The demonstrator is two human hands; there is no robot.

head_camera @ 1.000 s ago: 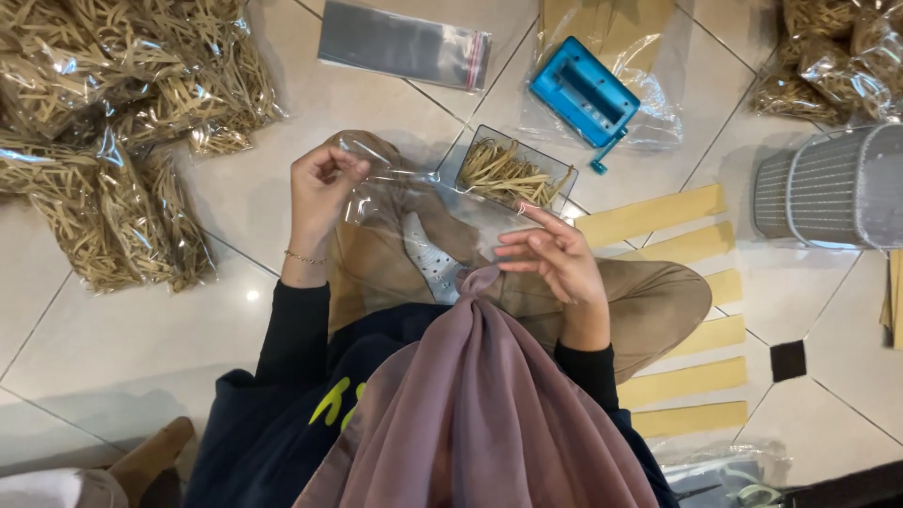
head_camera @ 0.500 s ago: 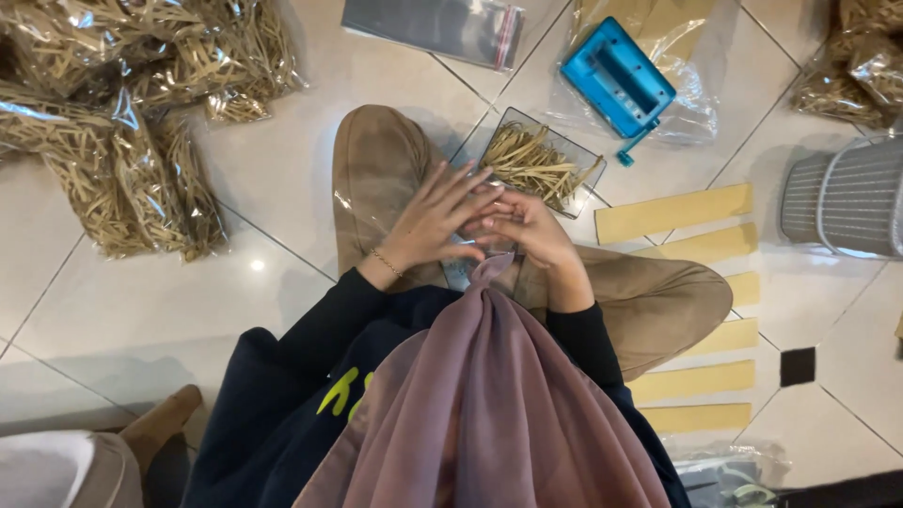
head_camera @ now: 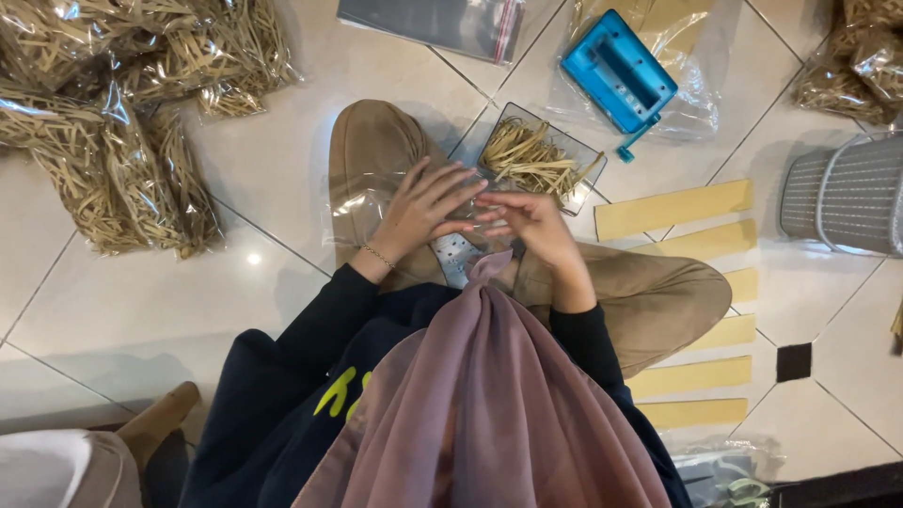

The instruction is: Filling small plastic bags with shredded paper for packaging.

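Left hand [head_camera: 423, 209] with spread fingers and right hand [head_camera: 527, 221], fingers curled, meet over the lap, both touching a clear bag [head_camera: 362, 193] lying on the knee; tray [head_camera: 538, 157] of straw just beyond.

Warm, fairly bright indoor light falls from above. A small glare spot shines on the glossy floor tiles [head_camera: 252, 258], and the plastic bags [head_camera: 113, 122] at far left glint. Shadows are soft; the picture is sharp, with slight blur on the fingers [head_camera: 470, 202].

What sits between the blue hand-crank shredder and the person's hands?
In the head view, a clear tray of paper shreds lies on the floor tiles between the blue shredder and the hands: left hand, right hand.
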